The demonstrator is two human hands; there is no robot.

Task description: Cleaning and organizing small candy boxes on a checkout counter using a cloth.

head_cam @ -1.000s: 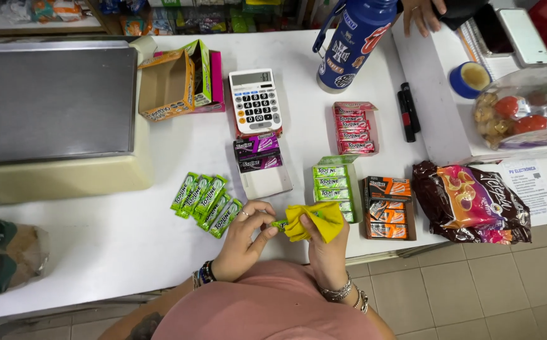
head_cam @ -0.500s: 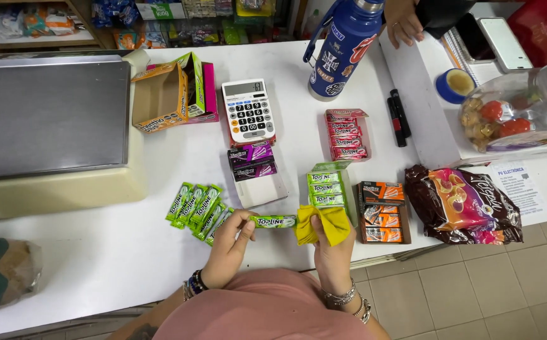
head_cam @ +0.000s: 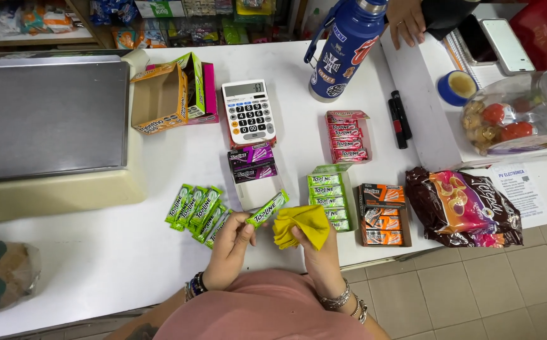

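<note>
Here one green gum pack (head_cam: 267,209), one yellow cloth (head_cam: 302,223), perhaps five packs (head_cam: 197,208) lying loose.

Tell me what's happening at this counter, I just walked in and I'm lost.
A person stands at a white counter, the left hand holding a green gum pack and the right hand holding a yellow cloth. More green packs lie loose to the left. Display boxes of gum, a calculator and a blue bottle sit beyond.
</note>
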